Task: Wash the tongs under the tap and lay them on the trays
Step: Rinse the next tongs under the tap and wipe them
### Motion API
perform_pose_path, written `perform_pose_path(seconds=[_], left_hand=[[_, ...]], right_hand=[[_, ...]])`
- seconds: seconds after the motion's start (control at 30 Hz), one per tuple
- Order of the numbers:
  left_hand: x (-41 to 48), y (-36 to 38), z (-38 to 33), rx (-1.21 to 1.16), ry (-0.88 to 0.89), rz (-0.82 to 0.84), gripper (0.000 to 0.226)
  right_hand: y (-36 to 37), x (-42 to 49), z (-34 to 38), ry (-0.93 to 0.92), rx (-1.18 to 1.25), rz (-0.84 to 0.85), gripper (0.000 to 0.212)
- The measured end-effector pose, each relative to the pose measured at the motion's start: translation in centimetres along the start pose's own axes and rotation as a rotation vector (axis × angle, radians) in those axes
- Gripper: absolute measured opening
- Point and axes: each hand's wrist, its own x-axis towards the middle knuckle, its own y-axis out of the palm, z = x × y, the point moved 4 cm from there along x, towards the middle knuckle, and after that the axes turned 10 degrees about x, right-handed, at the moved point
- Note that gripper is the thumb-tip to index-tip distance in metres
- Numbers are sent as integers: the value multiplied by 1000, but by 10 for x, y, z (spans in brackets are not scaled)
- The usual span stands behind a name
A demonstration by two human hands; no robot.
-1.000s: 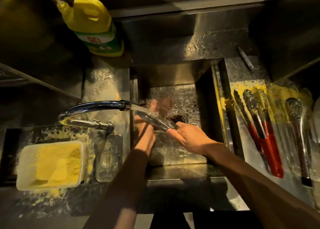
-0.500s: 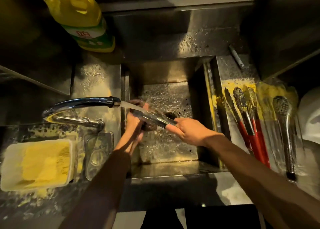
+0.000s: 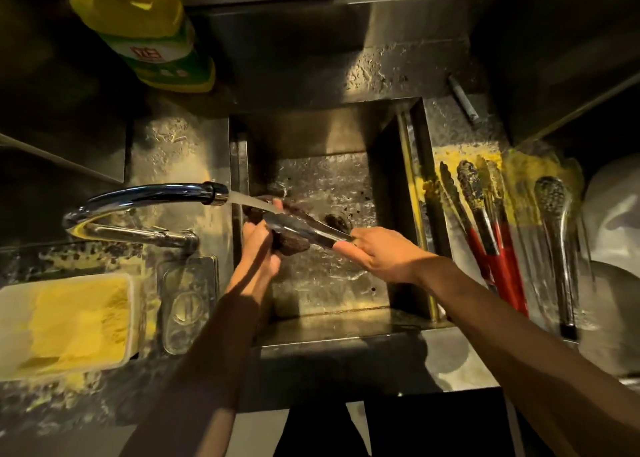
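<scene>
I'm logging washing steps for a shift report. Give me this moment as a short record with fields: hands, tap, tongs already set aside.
right hand: grips the tongs at the handle end, over the sink
left hand: holds a dark scrubbing pad against the tongs' tip end
tap: running; water falls on the tongs
set aside: red-handled tongs and steel tongs lie right of the sink
stage: washing, held tongs not yet laid down
</scene>
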Motion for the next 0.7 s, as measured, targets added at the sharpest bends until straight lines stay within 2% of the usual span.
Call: perform_pose_path(seconds=[0.1,0.17,0.23,0.3,0.4,0.47,0.6,0.7], left_hand=[[0,-5,-3,-97,-44,18,9],[2,-10,-4,-159,-104,114,15],[-5,-10,-3,-154,-113,227,16],[-11,-4,-2,-99,-54,275,23],[-22,16,-1,14,48,289,38],[-21,18,-1,43,47,178,50],[-10,2,-7,81,105,-93,50],[3,-20,-14,34,99,-218,51]], right_hand=[[-1,-1,-12,36,57,-147,66],[0,-4,-23,73,114,-260,75],[5,-5,-24,86,57,-258,80],[13,0,-13,72,-50,-175,75],[26,14,6,44,-105,-178,64],[28,17,13,32,-158,-192,64],[8,7,9,-19,-281,-123,61],[-6,-5,-19,61,-248,-123,71]])
